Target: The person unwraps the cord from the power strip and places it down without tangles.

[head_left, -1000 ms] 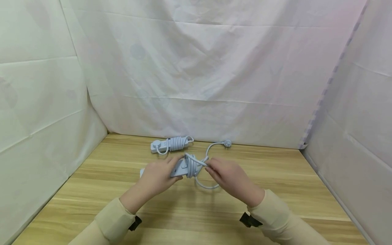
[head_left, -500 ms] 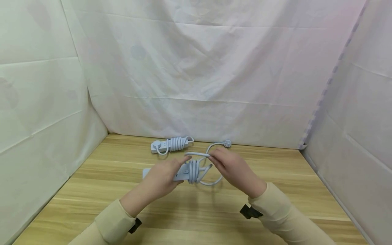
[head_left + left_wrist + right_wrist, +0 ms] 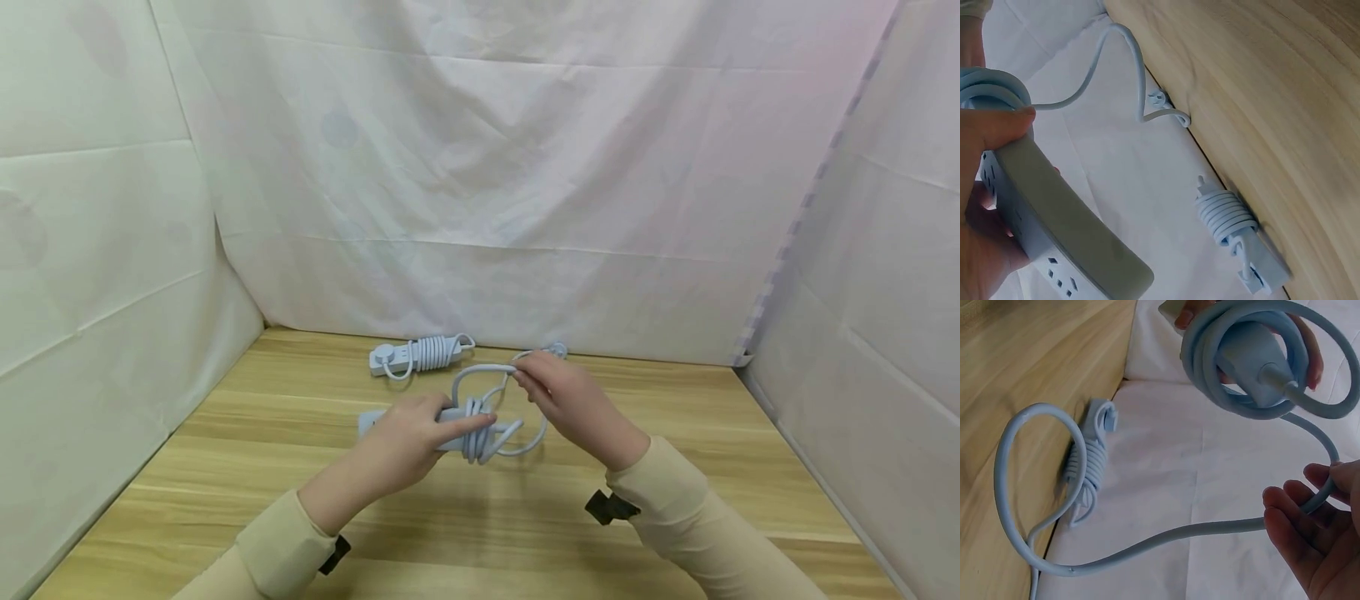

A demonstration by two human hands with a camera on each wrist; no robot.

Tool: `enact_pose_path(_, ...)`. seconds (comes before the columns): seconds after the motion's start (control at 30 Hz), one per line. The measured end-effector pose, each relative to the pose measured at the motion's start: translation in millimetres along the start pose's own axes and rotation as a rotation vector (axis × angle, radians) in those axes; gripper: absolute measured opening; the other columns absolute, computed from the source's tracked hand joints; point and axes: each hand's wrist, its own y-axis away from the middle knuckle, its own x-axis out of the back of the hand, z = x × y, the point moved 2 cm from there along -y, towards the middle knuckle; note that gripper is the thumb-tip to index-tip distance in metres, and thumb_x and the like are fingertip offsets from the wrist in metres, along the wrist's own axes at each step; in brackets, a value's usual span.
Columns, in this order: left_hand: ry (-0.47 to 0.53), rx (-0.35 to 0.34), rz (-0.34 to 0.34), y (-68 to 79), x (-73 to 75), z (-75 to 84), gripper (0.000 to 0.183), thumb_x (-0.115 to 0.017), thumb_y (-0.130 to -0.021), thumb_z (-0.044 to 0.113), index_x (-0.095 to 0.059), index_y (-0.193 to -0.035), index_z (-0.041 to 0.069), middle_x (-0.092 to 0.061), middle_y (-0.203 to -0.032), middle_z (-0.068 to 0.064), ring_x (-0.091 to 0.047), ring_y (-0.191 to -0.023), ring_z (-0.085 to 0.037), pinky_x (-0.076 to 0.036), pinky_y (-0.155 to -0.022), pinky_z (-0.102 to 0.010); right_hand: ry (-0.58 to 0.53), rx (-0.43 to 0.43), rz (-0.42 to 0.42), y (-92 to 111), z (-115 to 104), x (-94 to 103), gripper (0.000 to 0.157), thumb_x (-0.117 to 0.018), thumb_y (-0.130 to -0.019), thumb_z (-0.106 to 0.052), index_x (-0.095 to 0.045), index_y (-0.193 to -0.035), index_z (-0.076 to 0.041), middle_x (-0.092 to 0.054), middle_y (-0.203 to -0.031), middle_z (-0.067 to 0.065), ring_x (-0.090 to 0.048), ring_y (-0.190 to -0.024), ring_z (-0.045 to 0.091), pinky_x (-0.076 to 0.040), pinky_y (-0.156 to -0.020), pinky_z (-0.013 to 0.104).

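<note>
My left hand grips a pale power strip around its body, one finger laid across the coils. Several turns of the strip's own cord circle its cord end, fairly loose in the right wrist view. To the right, my right hand pinches the running part of the cord between thumb and fingers, and an arc of it rises between the two hands. From there the cord bends in a loose loop and trails back to its plug on the table near the curtain.
A second power strip, its cord wound neatly round it and its plug seated in it, lies at the back of the wooden table. White cloth hangs behind the table and along both sides.
The strip has shifted slightly right and nearer. A finger of my left hand has come over the coils. My right hand has drawn the cord up and away, widening the arc.
</note>
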Motion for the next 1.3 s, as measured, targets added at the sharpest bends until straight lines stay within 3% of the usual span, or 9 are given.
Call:
enact_pose_path(0.37, 0.071, 0.071, 0.099, -4.7, 4.4, 2.7, 0.075, -0.087, -0.064, 0.004, -0.051, -0.13, 0.008, -0.064, -0.103, -0.009, -0.065, -0.085, -0.026, -0.054, -0.073, -0.039, 0.015, -0.162, -0.056, 12, 20, -16.0, 0.007, -0.055, -0.1, -0.011, -0.062, -0.1, -0.011, -0.055, -0.079, -0.006, -0.051, -0.067, 0.003, -0.046, -0.059, 0.025)
enact_pose_path(0.57, 0.093, 0.195, 0.08, -7.3, 8.0, -1.7, 0.074, -0.085, -0.07, 0.004, -0.048, -0.134, 0.004, -0.065, -0.112, -0.014, -0.064, -0.099, -0.03, -0.053, -0.082, -0.043, -0.053, -0.279, -0.089, 18, 24, -26.0, 0.018, -0.052, -0.102, -0.012, -0.063, -0.116, -0.01, -0.056, -0.082, -0.008, -0.052, -0.067, 0.004, -0.046, -0.059, 0.026)
enact_pose_path(0.77, 0.098, 0.319, 0.048, -10.8, 9.7, -3.8, 0.073, -0.079, -0.072, 0.002, -0.046, -0.137, 0.002, -0.064, -0.115, -0.014, -0.063, -0.101, -0.028, -0.052, -0.084, -0.042, -0.144, -0.347, -0.123, 21, 19, -33.3, 0.047, -0.058, -0.098, -0.009, -0.045, -0.142, -0.003, -0.06, -0.117, 0.008, -0.062, -0.082, 0.01, -0.052, -0.07, 0.028)
enact_pose_path(0.9, 0.118, 0.343, 0.084, -9.2, 10.8, -4.4, 0.075, -0.077, -0.071, 0.0, -0.044, -0.137, 0.0, -0.062, -0.119, -0.018, -0.062, -0.105, -0.03, -0.051, -0.086, -0.043, -0.195, -0.329, -0.1, 21, 13, -38.4, 0.061, -0.064, -0.094, -0.006, -0.036, -0.148, -0.001, -0.045, -0.138, 0.017, -0.065, -0.092, 0.02, -0.054, -0.077, 0.033)
enact_pose_path(1.07, 0.158, 0.385, 0.112, -8.3, 11.2, -5.3, 0.075, -0.077, -0.073, 0.001, -0.041, -0.138, -0.001, -0.061, -0.122, -0.019, -0.062, -0.107, -0.033, -0.052, -0.085, -0.045, -0.19, -0.235, -0.075, 19, 2, -42.0, 0.062, -0.067, -0.092, -0.005, -0.038, -0.146, -0.001, -0.031, -0.151, 0.016, -0.062, -0.099, 0.022, -0.053, -0.081, 0.034)
enact_pose_path(1.3, 0.235, 0.467, 0.126, -11.0, 10.9, -4.7, 0.075, -0.076, -0.077, 0.003, -0.037, -0.142, 0.003, -0.061, -0.119, -0.019, -0.062, -0.106, -0.032, -0.051, -0.085, -0.047, -0.185, -0.099, -0.066, 16, -14, -51.9, 0.058, -0.069, -0.089, -0.005, -0.044, -0.141, 0.0, -0.036, -0.147, 0.013, -0.058, -0.109, 0.022, -0.052, -0.082, 0.03)
